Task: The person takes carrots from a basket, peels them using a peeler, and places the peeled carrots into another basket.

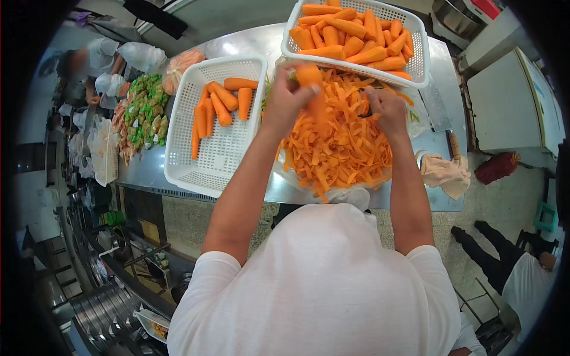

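Note:
My left hand [285, 102] is closed around a carrot [309, 76], which is smeared by motion and held above a heap of orange carrot peelings [338, 154]. To the right, over the same heap, my right hand [388, 110] grips a small dark peeler [366, 113], mostly hidden by the fingers. The peeler is apart from the carrot. On the left stands a white perforated basket [178, 142] with several smooth carrots [219, 107] in its upper part. Beyond the heap, a second white basket [424, 59] is piled with carrots [350, 35].
A broad-bladed knife [436, 110] and a beige cloth [445, 175] lie at the right of the metal table [279, 193]. Green packets [145, 113] cover its left end. One person stands far left; another person [522, 279] is at lower right.

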Demonstrator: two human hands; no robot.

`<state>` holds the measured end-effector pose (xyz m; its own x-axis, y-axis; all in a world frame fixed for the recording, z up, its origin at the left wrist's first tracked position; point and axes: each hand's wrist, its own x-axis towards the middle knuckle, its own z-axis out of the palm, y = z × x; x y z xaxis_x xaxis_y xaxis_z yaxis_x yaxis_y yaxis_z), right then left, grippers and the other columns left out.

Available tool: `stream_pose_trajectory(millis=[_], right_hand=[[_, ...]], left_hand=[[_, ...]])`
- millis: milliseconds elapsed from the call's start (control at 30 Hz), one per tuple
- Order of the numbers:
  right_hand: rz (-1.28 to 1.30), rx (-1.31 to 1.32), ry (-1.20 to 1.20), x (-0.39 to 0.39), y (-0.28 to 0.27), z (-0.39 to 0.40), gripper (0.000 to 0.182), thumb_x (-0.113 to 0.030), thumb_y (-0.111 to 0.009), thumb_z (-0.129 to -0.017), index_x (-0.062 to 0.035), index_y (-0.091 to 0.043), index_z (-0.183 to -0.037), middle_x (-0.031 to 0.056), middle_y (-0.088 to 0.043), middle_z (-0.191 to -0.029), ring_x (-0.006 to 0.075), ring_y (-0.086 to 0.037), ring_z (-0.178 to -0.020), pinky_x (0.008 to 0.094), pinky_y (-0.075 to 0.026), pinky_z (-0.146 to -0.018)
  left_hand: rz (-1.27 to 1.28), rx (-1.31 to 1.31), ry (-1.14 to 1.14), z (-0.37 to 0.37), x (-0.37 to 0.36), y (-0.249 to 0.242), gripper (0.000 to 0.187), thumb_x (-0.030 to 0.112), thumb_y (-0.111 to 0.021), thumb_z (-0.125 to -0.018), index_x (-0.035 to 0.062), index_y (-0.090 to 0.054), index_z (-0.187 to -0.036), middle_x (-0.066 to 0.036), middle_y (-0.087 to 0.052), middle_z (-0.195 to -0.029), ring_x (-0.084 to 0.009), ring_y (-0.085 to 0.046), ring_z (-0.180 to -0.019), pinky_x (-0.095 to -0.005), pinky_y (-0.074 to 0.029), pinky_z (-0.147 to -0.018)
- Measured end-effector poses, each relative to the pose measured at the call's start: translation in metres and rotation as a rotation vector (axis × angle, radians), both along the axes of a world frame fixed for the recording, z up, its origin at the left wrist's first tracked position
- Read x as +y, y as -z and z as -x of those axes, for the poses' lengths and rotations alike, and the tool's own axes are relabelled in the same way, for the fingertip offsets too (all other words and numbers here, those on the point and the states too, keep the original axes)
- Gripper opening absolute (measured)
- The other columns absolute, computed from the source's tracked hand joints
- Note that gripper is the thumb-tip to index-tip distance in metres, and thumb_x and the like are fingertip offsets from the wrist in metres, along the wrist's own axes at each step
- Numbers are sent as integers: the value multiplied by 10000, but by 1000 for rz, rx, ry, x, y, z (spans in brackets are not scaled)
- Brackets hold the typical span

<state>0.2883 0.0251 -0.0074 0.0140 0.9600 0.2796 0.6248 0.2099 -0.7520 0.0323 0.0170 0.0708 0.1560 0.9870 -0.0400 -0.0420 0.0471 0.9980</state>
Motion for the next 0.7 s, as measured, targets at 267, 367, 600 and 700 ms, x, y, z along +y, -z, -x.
stream_pose_trajectory(millis=[267, 367, 600, 700], right_hand=[[37, 151, 2, -19, -3, -17, 573, -452, -553, -1045, 24, -595, -728, 125, -538, -631, 248, -530, -598, 403, -418, -594], [-19, 223, -37, -13, -11, 11, 543, -453, -545, -1053, 20, -611, -795, 111, -548, -665, 216, -518, -621, 370, -433, -611], [39, 321, -5, -19, -2, 11, 503, -467, -526, -1062, -13, -641, -879, 78, -562, -705, 150, -525, -675, 329, -444, -637], [108, 373, 32, -36, 3, -7, 505, -472, -524, -1063, -23, -643, -866, 51, -566, -709, 128, -519, -683, 313, -445, -638]], left_hand=[[34, -1037, 250, 19, 13, -11, 554, 319, -649, -887, 156, -491, -1393, -227, -527, -1360, -467, -505, -1326, -668, -385, -1139], [330, -785, 59, -14, 53, 34, 477, 414, -587, -974, 170, -472, -1368, -184, -517, -1311, -392, -582, -1151, -552, -491, -991], [511, -97, -167, -69, 86, 42, 354, 402, -568, -1030, 140, -496, -1256, -88, -563, -1148, -201, -601, -755, -342, -540, -590], [381, -113, -143, -64, 107, 73, 262, 314, -580, -1033, 116, -541, -1200, -70, -604, -1044, -189, -620, -747, -333, -561, -614]])
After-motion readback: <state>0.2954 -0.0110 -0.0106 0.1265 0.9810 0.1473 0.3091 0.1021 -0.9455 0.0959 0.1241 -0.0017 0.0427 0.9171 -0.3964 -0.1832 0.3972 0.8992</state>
